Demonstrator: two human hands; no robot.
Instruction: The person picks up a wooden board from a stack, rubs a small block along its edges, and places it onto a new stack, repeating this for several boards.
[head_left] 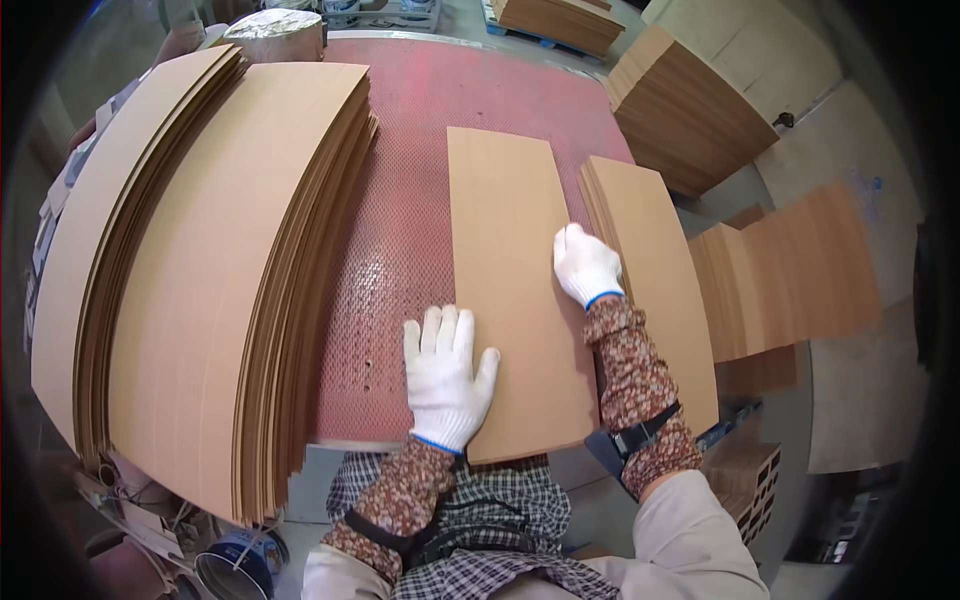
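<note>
A long tan wood board (510,290) lies lengthwise in front of me on a red mesh-textured tabletop (400,230). My left hand (445,375), in a white knit glove, rests flat with fingers spread on the board's near left edge, partly over the tabletop. At the right edge of the same board, my right hand (588,265), also gloved, is closed with its fingers curled. Whatever it may hold is hidden inside the fist. Just right of that hand stands a low stack of similar boards (650,240), partly covered by my forearm.
Two tall stacks of tan boards, an inner one (220,220) and an outer one (150,160), fill the table's left side. A foil-topped round thing (277,35) is behind them. More brown panels (690,110) stand off the right edge. A blue bucket (240,565) sits below left.
</note>
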